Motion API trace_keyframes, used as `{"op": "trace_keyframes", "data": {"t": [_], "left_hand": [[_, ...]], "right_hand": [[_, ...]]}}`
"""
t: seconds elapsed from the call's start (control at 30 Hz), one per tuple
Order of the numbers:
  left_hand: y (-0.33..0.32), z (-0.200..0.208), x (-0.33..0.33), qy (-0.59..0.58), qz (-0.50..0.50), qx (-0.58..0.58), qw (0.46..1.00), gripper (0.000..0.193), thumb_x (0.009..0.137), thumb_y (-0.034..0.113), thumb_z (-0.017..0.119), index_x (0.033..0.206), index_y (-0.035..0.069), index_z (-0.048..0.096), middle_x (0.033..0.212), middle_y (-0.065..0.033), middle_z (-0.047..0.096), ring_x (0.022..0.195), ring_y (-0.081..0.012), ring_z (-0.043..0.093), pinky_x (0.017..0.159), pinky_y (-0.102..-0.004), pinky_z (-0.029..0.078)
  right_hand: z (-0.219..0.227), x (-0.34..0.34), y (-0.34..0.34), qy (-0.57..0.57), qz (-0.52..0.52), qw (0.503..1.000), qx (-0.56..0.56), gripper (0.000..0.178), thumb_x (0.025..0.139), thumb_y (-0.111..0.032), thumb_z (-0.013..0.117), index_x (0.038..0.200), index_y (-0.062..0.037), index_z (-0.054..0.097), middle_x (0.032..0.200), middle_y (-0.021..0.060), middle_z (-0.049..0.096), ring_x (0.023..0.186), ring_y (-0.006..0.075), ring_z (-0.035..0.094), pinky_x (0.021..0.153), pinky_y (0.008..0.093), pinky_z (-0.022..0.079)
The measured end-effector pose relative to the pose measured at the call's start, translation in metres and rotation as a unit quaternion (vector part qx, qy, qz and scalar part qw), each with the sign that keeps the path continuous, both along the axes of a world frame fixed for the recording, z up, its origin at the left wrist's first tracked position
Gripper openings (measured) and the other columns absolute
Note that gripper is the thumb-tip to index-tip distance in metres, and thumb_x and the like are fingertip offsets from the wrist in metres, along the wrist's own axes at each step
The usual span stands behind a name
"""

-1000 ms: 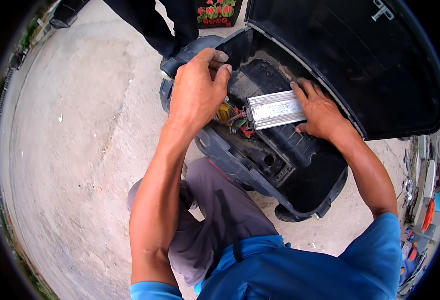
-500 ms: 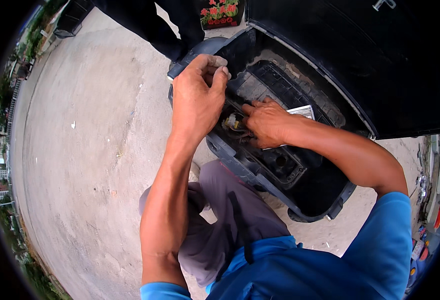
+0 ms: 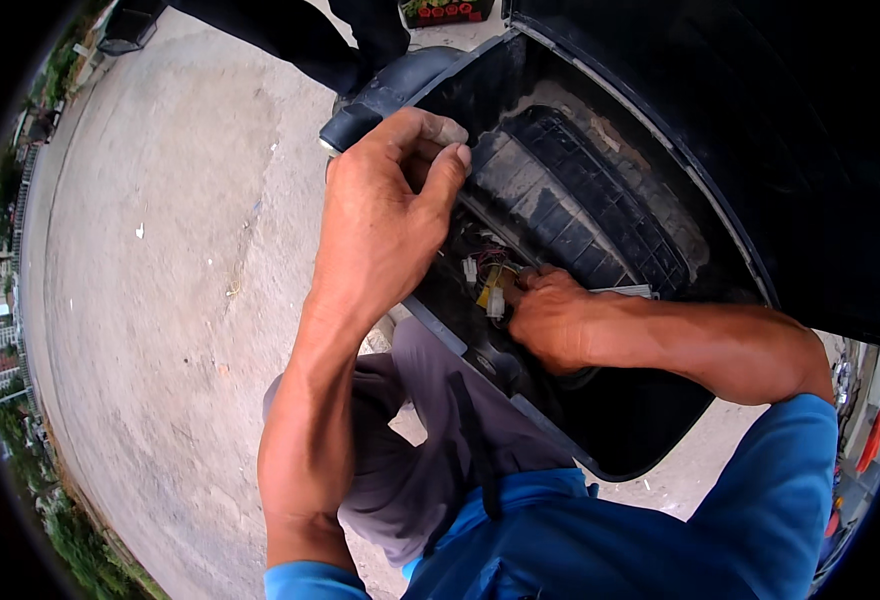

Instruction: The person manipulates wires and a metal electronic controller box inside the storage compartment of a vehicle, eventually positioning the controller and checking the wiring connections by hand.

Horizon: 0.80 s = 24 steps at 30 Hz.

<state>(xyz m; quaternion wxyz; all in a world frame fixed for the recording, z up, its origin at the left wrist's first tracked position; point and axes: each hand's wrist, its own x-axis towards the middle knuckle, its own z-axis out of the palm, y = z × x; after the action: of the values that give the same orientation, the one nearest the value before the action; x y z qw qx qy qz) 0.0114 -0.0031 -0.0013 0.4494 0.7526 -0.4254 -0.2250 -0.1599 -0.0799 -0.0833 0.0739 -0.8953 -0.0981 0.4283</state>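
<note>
My left hand (image 3: pixel 385 205) hovers over the near left edge of an opened black plastic compartment (image 3: pixel 590 215). Its fingers are curled and the thumb tip comes close to the index tip; anything between them is too small to make out. Down inside the compartment, my right hand (image 3: pixel 560 318) has its fingers closed at a yellow and white wire connector (image 3: pixel 495 295). Its thumb and lower fingers are partly hidden. Thin wires and a small white plug (image 3: pixel 470 270) lie just left of those fingers. A silver ribbed piece (image 3: pixel 628 291) peeks out behind my right wrist.
A large black lid (image 3: pixel 720 130) stands raised along the compartment's far right side. Dark trouser legs of another person (image 3: pixel 310 45) are beyond it at the top left, near a printed box (image 3: pixel 447 12). Pale concrete ground (image 3: pixel 160 300) spreads to the left.
The compartment appears larger and lower in view. My right hand has drawn in toward me, its fingers now bunched at the connector. My left hand keeps its curled shape.
</note>
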Motion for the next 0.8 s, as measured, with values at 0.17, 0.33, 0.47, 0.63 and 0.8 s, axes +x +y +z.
{"op": "trace_keyframes", "data": {"t": [0.17,0.33,0.47,0.63,0.8], "left_hand": [[-0.001,-0.001,0.002,-0.004,-0.012,0.033,0.999,0.017,0.103,0.013,0.068,0.114,0.001,0.072,0.092,-0.0025,0.074,0.079,-0.0087,0.066,0.064,-0.0245,0.051],[0.000,-0.002,0.002,-0.016,-0.019,0.020,1.000,0.018,0.103,0.013,0.069,0.114,0.000,0.071,0.091,-0.0026,0.074,0.080,-0.0088,0.065,0.066,-0.0238,0.051],[-0.006,-0.006,-0.003,0.010,0.002,-0.043,0.999,0.017,0.097,0.010,0.070,0.103,-0.005,0.072,0.074,-0.0071,0.068,0.066,-0.0094,0.059,0.064,-0.0280,0.050],[-0.003,-0.010,0.000,-0.003,-0.009,-0.026,1.000,0.018,0.100,0.014,0.070,0.109,-0.002,0.073,0.082,-0.0049,0.072,0.073,-0.0092,0.063,0.065,-0.0257,0.050],[0.000,-0.005,0.000,-0.049,-0.010,0.012,0.999,0.020,0.103,0.019,0.070,0.113,0.002,0.074,0.090,-0.0028,0.075,0.080,-0.0096,0.066,0.065,-0.0238,0.050]], "right_hand": [[0.007,0.005,-0.004,-0.083,-0.061,0.993,0.061,0.025,0.076,-0.018,0.073,0.094,-0.0039,0.082,0.115,0.0200,0.073,0.113,0.0406,0.068,0.098,0.0521,0.049],[0.040,0.034,-0.026,-0.062,-0.165,0.984,0.026,0.034,0.079,-0.021,0.077,0.108,-0.0022,0.077,0.106,0.0195,0.075,0.108,0.0385,0.072,0.089,0.0476,0.057],[0.005,0.018,-0.033,-0.220,-0.173,0.950,0.138,0.061,0.080,-0.007,0.075,0.138,-0.0018,0.059,0.135,0.0186,0.060,0.109,0.0402,0.070,0.093,0.0498,0.057],[-0.011,0.019,-0.031,-0.186,-0.162,0.956,0.161,0.053,0.076,-0.007,0.074,0.128,0.0000,0.067,0.124,0.0201,0.066,0.107,0.0411,0.071,0.092,0.0490,0.057],[0.043,0.026,-0.049,-0.071,-0.222,0.967,0.101,0.031,0.072,-0.004,0.064,0.099,0.0059,0.076,0.096,0.0259,0.075,0.097,0.0421,0.074,0.085,0.0492,0.059]]}}
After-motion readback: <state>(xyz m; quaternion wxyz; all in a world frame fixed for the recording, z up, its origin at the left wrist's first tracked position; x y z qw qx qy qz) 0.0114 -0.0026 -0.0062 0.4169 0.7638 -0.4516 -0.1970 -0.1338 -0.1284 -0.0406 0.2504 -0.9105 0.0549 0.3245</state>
